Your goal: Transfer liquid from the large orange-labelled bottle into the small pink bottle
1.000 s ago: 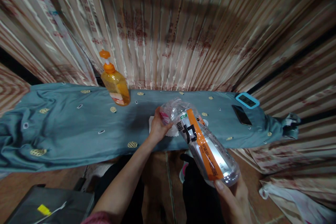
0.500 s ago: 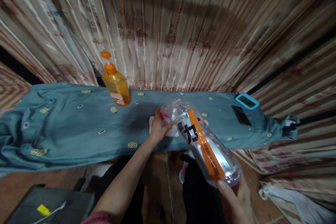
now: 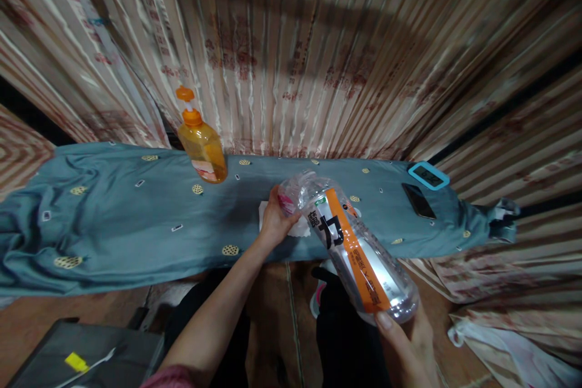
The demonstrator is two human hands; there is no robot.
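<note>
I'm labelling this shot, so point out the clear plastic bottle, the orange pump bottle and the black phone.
clear plastic bottle (image 3: 359, 254), head view, on its orange label stripe.
orange pump bottle (image 3: 202, 148), head view, on its amber body.
black phone (image 3: 419, 200), head view, on its dark screen.

Single head view — looking forward and down, close above the cloth-covered table (image 3: 136, 236)

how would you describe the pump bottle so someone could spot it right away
Look along the long blue-green cloth spread in front of the striped curtain. On its far edge, left of the left hand, stands the pump bottle. It is amber with an orange pump top, unlike the clear labelled bottle held in both hands.
</note>
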